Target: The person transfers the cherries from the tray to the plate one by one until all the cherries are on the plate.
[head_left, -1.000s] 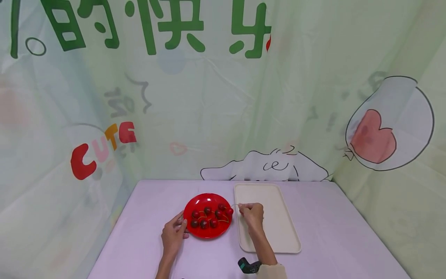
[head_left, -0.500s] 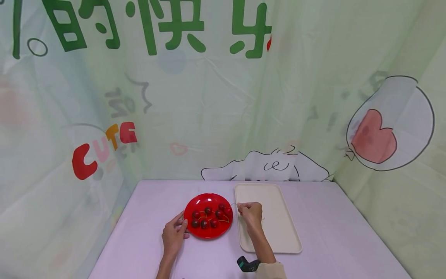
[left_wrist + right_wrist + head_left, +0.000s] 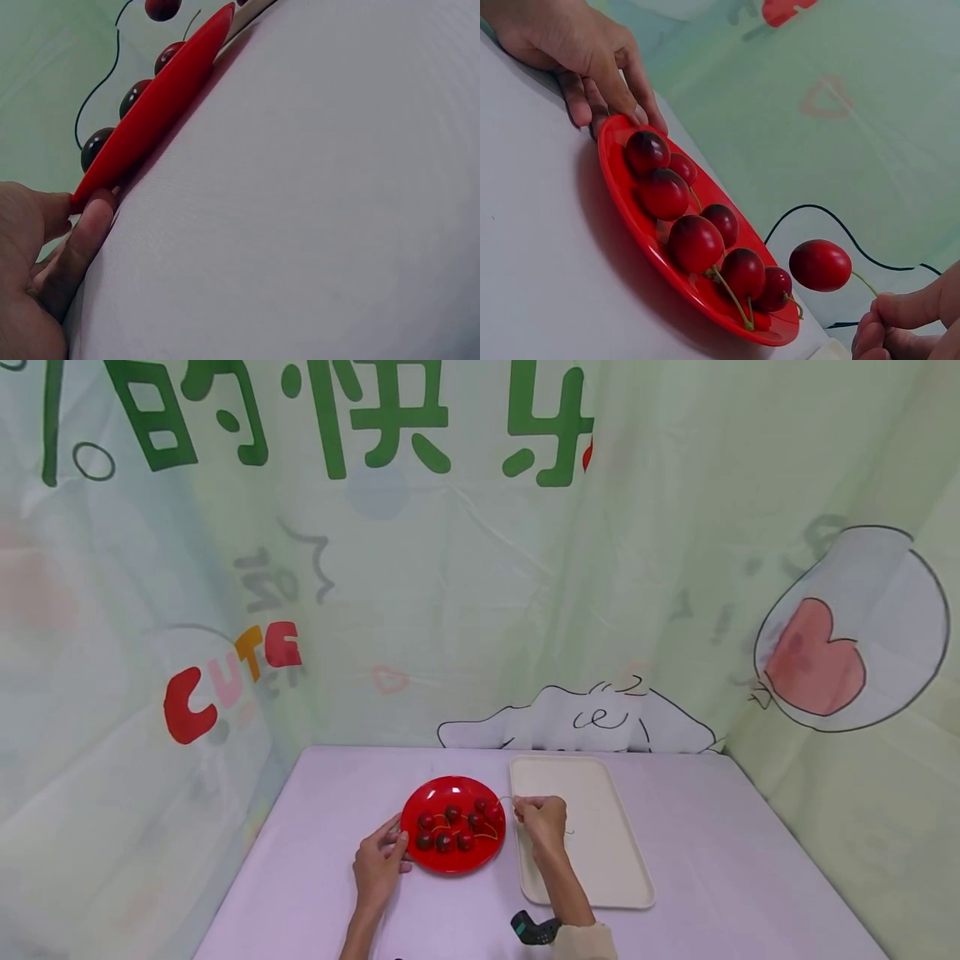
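Nearest, at the lower edge of the head view, a pale sleeve (image 3: 584,942) on the right arm, with a dark device (image 3: 536,929) beside the wrist. Just beyond, to the left, a left hand (image 3: 378,862) pinching a red plate (image 3: 450,789) by its left rim, with the thumb above and a fingertip below, as seen from the left wrist. Across from it, a right hand (image 3: 543,821), with thumb and fingertips closed on the end of a thin stem (image 3: 865,283). At the other end of that stem, a cherry (image 3: 820,265), over the right part of the plate and apart from the rest. On the plate, seven more cherries (image 3: 695,244), red with darker patches, some with stems. To the right, just beside the plate, a cream tray (image 3: 615,868), partly under the right hand, bearing a thin scrap (image 3: 570,832) too small to tell. Beneath everything, a pale lilac tabletop (image 3: 720,860). Farthest back, a pale green cloth (image 3: 465,593) printed with large green characters (image 3: 390,416) at the top, colourful letters (image 3: 191,718) on the left and, on the right, a balloon (image 3: 900,618) with a red heart (image 3: 813,664) inside.
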Demonstrator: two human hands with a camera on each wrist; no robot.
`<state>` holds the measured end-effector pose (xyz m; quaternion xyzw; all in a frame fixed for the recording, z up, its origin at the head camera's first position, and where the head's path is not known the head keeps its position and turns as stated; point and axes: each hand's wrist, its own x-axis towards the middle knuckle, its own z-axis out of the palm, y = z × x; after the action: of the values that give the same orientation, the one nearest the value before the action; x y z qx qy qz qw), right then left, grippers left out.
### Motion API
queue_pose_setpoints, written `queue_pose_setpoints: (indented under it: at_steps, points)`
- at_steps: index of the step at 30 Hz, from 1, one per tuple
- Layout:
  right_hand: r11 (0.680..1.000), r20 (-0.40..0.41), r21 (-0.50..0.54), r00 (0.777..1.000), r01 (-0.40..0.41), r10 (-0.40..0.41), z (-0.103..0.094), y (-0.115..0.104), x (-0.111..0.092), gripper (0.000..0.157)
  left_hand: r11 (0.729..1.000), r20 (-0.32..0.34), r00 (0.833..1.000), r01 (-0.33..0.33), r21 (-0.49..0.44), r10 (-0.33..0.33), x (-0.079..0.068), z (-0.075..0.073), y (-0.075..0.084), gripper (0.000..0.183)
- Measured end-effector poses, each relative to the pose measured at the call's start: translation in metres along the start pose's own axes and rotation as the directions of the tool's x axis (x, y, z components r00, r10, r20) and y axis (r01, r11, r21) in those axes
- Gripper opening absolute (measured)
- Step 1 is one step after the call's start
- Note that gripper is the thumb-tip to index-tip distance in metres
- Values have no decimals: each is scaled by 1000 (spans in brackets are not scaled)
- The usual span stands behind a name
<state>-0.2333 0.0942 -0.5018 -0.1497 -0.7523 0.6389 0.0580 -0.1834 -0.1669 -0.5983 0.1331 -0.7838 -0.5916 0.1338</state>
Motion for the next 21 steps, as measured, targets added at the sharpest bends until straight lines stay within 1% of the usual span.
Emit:
queue_pose_setpoints:
  at_steps: [3,9,13,17,21]
  points:
    - [1000,-8,16,1000,-22,22,2,2,2,23,1000,4,1000,5,6,-6,-1,0,-1,44]
    - [999,-21,17,998,-51,51,9,1,4,23,1000,7,1000,-15,5,15,0,0,-3,44]
    - [998,-31,27,998,-59,60,14,2,6,21,1000,11,1000,-8,-1,8,2,0,-4,44]
    - [997,-23,28,997,-68,68,18,4,8,20,1000,8,1000,9,4,-9,2,1,-5,45]
    - [998,-23,37,998,-53,54,23,7,11,20,1000,6,1000,8,4,-8,3,1,-6,45]
